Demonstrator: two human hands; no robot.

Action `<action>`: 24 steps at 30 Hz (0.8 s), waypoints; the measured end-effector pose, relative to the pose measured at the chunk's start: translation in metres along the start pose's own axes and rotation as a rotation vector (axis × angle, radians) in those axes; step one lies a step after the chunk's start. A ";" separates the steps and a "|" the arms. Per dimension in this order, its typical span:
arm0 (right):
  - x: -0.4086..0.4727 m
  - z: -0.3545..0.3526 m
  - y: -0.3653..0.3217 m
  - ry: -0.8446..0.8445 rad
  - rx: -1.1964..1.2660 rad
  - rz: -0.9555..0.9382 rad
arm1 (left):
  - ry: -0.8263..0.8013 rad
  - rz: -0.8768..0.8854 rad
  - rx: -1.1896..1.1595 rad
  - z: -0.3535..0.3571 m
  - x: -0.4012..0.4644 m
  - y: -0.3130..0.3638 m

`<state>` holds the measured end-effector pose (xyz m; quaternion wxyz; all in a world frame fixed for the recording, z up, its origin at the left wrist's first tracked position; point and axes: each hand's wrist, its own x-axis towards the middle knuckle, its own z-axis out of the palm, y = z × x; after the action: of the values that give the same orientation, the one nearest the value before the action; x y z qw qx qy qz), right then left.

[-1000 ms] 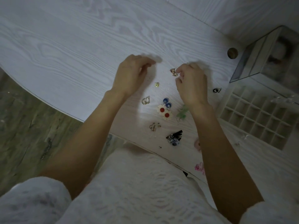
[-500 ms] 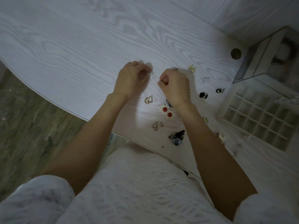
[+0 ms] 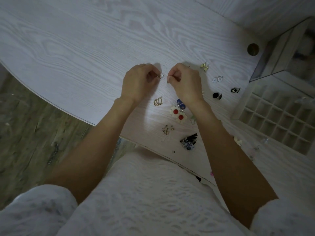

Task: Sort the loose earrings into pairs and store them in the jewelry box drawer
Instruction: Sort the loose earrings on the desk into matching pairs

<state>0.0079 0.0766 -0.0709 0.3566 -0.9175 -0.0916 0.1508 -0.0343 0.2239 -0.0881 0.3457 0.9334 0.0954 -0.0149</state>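
My left hand [image 3: 139,81] pinches a small sparkly gold earring [image 3: 41,75] at its fingertips. Close beside it, my right hand [image 3: 185,81] has its fingers pinched together; whatever sits between them is too small to make out. Loose earrings lie on the white table below and right of my hands: a gold layered drop [image 3: 158,101], red-and-white flowers [image 3: 178,114], blue balls [image 3: 180,103], a gold tangle [image 3: 167,129], a dark blue-patterned piece [image 3: 189,142], two black studs [image 3: 217,95], a pale hoop pair [image 3: 218,79] and yellow-green ones [image 3: 205,66]. The jewelry box drawer [image 3: 279,118] with its grid of cells lies open at right.
The jewelry box body [image 3: 279,53] with glass sides stands at the back right. A round brass grommet [image 3: 253,49] is set in the white tabletop [image 3: 85,48]. The table's curved edge runs down the left, with wood floor [image 3: 25,125] beyond. My lap is against the near edge.
My right hand moved left from the far earrings to meet my left hand. Both hands closed into pinches, and the sparkly earring now shows at my left fingertips.
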 end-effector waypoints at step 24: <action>-0.005 -0.011 0.015 0.028 0.061 0.065 | 0.001 -0.039 -0.049 -0.003 -0.007 0.000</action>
<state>0.0076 0.0576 -0.0726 0.3805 -0.9107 -0.0518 0.1521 -0.0409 0.2246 -0.0858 0.3679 0.9227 0.1141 -0.0187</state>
